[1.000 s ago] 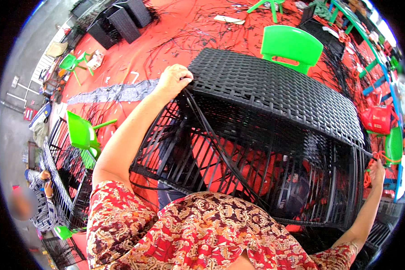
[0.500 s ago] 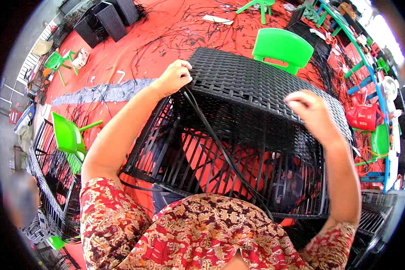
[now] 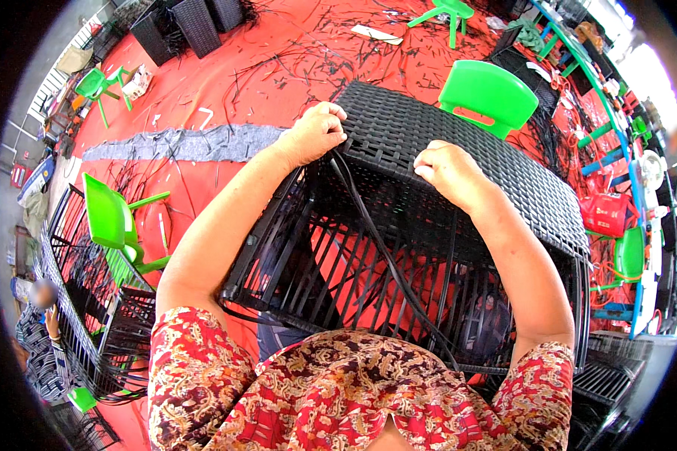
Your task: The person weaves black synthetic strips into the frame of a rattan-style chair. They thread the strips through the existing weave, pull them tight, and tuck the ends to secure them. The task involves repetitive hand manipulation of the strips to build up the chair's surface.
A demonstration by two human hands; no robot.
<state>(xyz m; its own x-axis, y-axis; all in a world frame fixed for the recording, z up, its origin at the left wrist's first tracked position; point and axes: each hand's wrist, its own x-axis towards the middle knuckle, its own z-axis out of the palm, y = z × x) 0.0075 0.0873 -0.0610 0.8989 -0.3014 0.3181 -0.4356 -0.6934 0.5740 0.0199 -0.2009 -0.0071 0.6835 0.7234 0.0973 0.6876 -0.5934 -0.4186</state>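
In front of me stands a piece of wicker furniture [image 3: 466, 143] on a black frame, its upper face tightly woven from flat black strips and its nearer part open bars. My left hand [image 3: 314, 135] is closed at the left corner of the weave; what its fingers pinch is hidden. Loose black strips [image 3: 384, 252] hang from just below that hand, slanting down across the bars toward my body. My right hand [image 3: 450, 171] is curled with fingers together at the near edge of the woven face, and I cannot make out what lies between them.
Beyond the furniture is a green plastic chair [image 3: 489, 94]; another green chair [image 3: 107, 212] stands at left beside a partly woven frame [image 3: 71, 293]. A person in striped clothing [image 3: 41, 349] sits at far left. Black strip scraps litter the red floor [image 3: 278, 45]. A red bag [image 3: 605, 213] lies right.
My right hand has moved left along the woven edge, closer to my left hand. The left hand stays at the corner while the whole view shifts slightly.
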